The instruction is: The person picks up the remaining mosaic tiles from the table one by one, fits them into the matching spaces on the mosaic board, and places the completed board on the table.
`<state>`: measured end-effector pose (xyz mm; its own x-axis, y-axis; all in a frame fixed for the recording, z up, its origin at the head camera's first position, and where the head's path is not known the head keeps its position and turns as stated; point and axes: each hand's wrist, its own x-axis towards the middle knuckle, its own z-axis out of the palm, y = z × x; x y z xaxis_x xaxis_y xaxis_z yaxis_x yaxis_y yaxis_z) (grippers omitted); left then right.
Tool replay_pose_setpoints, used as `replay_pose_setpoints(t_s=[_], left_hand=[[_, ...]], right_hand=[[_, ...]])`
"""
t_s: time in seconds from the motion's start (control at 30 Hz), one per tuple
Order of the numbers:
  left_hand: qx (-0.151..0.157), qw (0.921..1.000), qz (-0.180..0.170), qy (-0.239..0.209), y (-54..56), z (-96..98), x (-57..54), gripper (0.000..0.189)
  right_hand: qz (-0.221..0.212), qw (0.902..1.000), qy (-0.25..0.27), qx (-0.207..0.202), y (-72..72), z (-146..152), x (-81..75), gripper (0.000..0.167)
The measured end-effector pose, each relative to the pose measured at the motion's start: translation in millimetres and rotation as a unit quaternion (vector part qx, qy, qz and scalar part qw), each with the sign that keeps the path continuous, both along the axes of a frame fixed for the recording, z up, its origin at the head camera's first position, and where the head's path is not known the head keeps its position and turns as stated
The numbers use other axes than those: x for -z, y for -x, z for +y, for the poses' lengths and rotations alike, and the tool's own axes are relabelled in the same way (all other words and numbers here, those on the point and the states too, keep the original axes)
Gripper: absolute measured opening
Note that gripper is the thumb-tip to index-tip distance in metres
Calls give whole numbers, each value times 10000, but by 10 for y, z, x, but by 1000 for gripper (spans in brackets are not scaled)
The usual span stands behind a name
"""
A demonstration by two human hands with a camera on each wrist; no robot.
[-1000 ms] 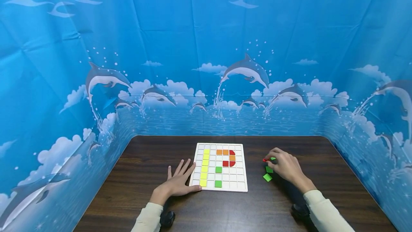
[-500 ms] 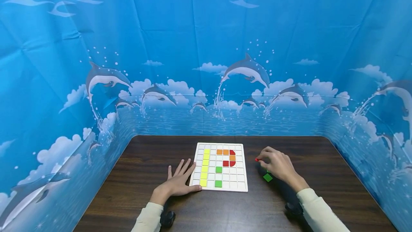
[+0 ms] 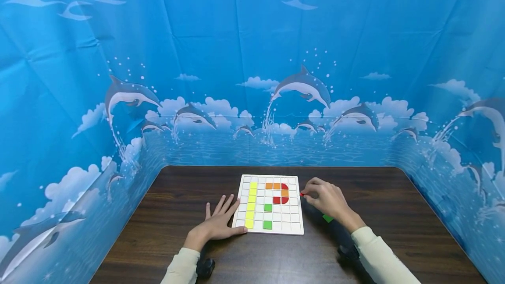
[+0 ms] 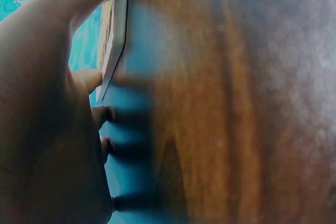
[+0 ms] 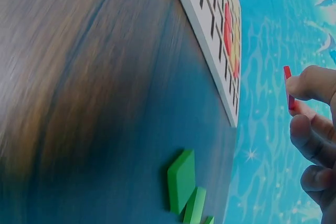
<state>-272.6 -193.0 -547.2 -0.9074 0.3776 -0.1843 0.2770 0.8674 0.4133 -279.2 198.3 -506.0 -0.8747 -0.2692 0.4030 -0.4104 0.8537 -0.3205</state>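
Between thumb and fingertips, my right hand (image 3: 330,198) pinches a thin red tile (image 5: 289,88), raised off the table just beside the right edge of a white grid board (image 3: 293,228). My left hand (image 3: 217,225) lies with spread fingers at the board's left edge, its thumb on the near left corner. On the board, yellow tiles (image 3: 250,206) form a column at the left. Orange tiles (image 3: 273,186) and red pieces (image 3: 277,200), some with rounded sides, make a curved shape at the upper right. Two green tiles (image 3: 268,225) sit apart in one column below.
Loose green tiles (image 5: 181,182) lie on the dark wooden table (image 3: 177,196) to the right of the board, mostly hidden under my right hand in the head view. A blue dolphin-printed curtain (image 3: 252,56) surrounds the table's back and sides.
My right hand has moved left from beside the loose green tiles to the board's right edge, carrying the red tile. My left hand and the board have stayed still.
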Motion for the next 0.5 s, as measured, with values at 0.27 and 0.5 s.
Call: replay_pose_setpoints(t_s=[0.27,0.5], left_hand=[[172,9994,113,-295,40,-46,80,111],[189,9991,164,-349,61,-68,136,111]], right_hand=[[-17,9994,49,-344,26,-228,-19,11],[-58,9980,31,-624,57,-381,-10,7]])
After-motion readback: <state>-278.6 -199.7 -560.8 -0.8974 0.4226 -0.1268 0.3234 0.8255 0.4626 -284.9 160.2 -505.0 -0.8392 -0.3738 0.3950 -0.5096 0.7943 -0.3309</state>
